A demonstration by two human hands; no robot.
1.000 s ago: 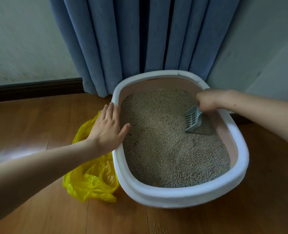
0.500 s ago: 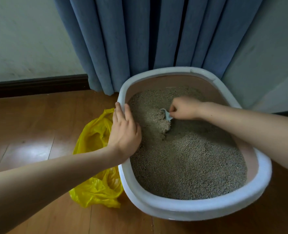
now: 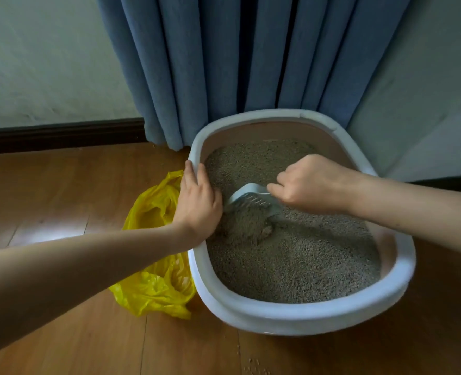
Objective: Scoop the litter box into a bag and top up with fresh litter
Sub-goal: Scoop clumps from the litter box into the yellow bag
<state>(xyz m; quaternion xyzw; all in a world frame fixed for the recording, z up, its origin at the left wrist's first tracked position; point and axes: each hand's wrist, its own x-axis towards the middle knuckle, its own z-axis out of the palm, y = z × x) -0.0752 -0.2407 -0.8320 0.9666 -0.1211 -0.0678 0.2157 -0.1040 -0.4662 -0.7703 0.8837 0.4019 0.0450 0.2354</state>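
Note:
A white-rimmed oval litter box (image 3: 299, 313) with a pink inner wall sits on the wood floor, filled with grey-brown litter (image 3: 291, 261). My right hand (image 3: 310, 184) grips the handle of a pale slotted scoop (image 3: 247, 197), whose blade is dug into the litter near the left wall, with a loose mound in front of it. My left hand (image 3: 198, 204) rests on the box's left rim, fingers straight along it and thumb inside. A crumpled yellow plastic bag (image 3: 153, 272) lies on the floor against the box's left side, partly under my left forearm.
Blue curtains (image 3: 237, 58) hang right behind the box, against a pale wall with a dark baseboard (image 3: 61, 135). A few litter grains (image 3: 253, 365) are scattered on the floor in front of the box. Wood floor stretches to the left.
My right hand has swept the scoop from the box's right side across to the left and dug it in, then raised the blade partly out. My left hand settled more firmly onto the rim.

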